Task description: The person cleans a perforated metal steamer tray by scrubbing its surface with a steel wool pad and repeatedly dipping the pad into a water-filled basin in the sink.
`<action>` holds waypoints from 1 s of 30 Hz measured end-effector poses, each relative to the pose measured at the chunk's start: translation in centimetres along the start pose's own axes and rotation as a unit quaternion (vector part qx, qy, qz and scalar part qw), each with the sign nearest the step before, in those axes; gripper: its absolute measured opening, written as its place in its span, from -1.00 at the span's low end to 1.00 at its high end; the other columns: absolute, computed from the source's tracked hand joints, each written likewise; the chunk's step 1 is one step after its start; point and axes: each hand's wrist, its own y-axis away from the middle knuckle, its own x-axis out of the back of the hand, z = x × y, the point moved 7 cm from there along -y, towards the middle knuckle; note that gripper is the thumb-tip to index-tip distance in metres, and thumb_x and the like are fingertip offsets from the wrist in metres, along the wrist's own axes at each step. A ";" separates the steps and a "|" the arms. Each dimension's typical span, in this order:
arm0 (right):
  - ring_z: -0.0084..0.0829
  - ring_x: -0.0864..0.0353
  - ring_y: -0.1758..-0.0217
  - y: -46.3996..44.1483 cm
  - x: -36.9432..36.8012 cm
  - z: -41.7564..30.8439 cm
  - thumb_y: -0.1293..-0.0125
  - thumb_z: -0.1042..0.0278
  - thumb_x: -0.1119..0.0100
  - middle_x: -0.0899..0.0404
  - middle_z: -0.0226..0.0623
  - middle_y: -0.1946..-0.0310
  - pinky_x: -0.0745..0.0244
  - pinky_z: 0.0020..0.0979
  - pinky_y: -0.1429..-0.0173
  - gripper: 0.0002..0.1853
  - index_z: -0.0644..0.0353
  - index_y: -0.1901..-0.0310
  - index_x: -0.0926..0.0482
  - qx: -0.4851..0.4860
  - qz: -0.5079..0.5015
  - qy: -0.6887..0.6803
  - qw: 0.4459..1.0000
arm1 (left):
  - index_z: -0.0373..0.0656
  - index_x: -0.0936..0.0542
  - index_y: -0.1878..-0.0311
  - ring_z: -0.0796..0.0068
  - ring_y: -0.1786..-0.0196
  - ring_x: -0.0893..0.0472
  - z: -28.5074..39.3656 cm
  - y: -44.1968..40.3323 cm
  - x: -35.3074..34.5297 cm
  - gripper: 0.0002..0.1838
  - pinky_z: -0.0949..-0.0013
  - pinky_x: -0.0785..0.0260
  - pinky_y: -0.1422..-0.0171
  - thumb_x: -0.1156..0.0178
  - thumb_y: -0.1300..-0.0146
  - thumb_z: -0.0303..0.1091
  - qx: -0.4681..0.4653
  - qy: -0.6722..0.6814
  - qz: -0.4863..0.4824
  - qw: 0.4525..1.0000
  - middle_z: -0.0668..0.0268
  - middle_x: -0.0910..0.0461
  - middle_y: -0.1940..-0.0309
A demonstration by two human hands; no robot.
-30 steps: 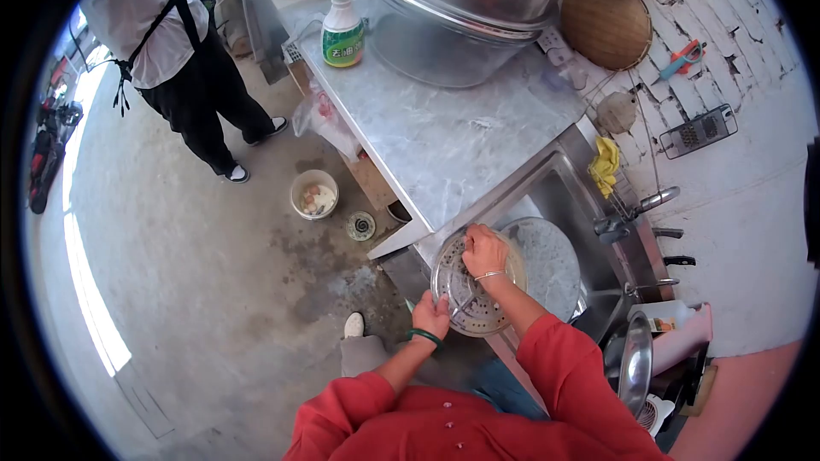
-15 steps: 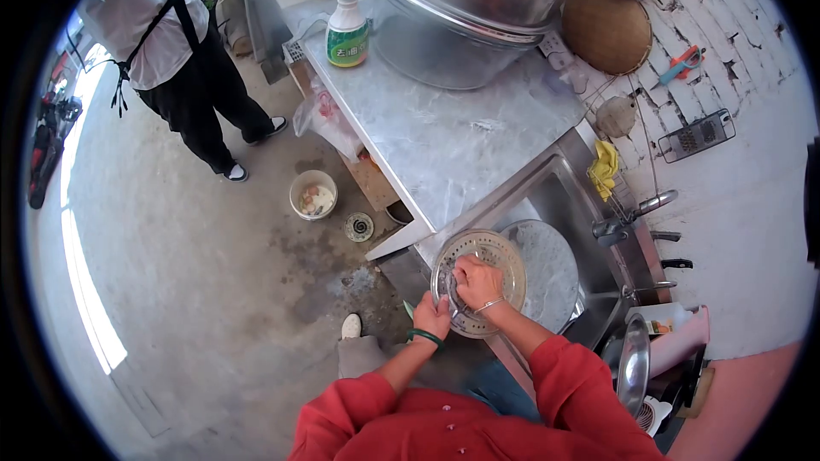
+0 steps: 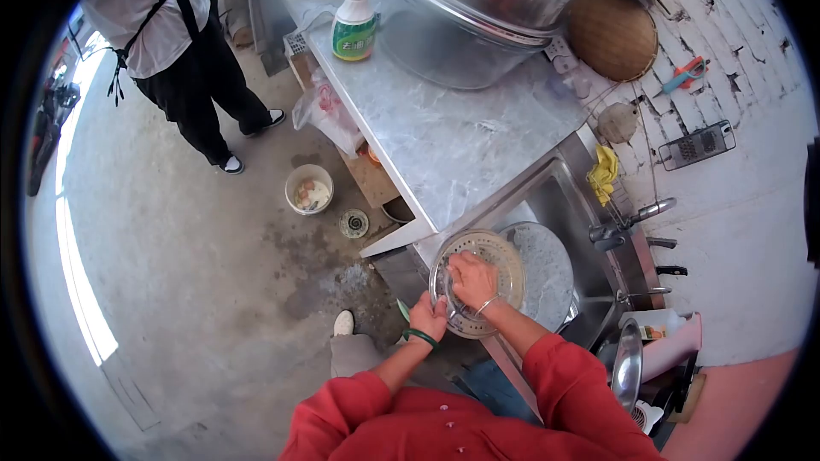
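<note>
A round metal plate with small holes is at the near edge of the sink, partly over a grey round board. My left hand, with a dark green bangle at the wrist, grips the plate's left rim. On the plate's upper surface is my right hand, its fingers bent and pressed together; whatever they may hold is hidden beneath them. A thin bracelet circles the right wrist.
The marble-like counter bears a spray bottle and a large lidded metal pot. A faucet stands behind the sink. A bucket is on the floor. Another person stands at the upper left.
My right hand has moved from the plate's upper part down and left across its surface. My left hand has stayed on the rim. The whole view has shifted slightly.
</note>
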 end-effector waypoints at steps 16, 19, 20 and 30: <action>-0.14 -0.57 0.27 -3.8 0.4 2.8 -0.12 0.32 -0.11 -0.52 -0.25 0.41 -0.44 -0.13 0.27 -0.93 0.09 0.39 -0.49 -0.093 0.063 0.046 0.993 | -0.22 -0.52 0.22 0.32 0.45 -0.58 -1.2 0.0 -0.4 -0.82 0.30 -0.40 0.26 -0.15 -0.22 -0.32 -0.001 -0.075 0.014 0.997 0.13 -0.58 0.51; -0.12 -0.56 0.27 -0.1 -0.9 -2.8 -0.15 0.34 -0.09 -0.52 -0.23 0.40 -0.43 -0.13 0.27 -0.93 0.10 0.39 -0.49 0.044 -0.030 -0.056 0.997 | -0.29 -0.46 0.29 -0.16 0.35 -0.55 -0.9 0.0 -0.5 -0.74 0.06 -0.37 0.26 -0.14 -0.20 -0.23 -0.036 -0.026 0.034 0.998 -0.08 -0.53 0.51; -0.12 -0.56 0.27 -0.2 -0.8 -2.7 -0.15 0.34 -0.09 -0.52 -0.23 0.40 -0.43 -0.13 0.27 -0.93 0.10 0.39 -0.49 0.045 -0.031 -0.056 0.997 | -0.29 -0.46 0.29 -0.16 0.35 -0.55 -0.9 0.1 -0.4 -0.74 0.06 -0.37 0.26 -0.14 -0.20 -0.23 -0.036 -0.026 0.035 0.998 -0.08 -0.53 0.51; -0.18 -0.58 0.28 -0.3 -0.4 -2.9 -0.14 0.31 -0.11 -0.51 -0.26 0.40 -0.46 -0.16 0.30 -0.93 0.08 0.39 -0.50 0.034 -0.019 0.005 0.999 | -0.27 -0.49 0.26 -0.12 0.33 -0.57 0.9 0.5 0.1 -0.77 0.10 -0.39 0.24 -0.14 -0.19 -0.27 -0.012 -0.002 0.031 0.999 -0.07 -0.55 0.49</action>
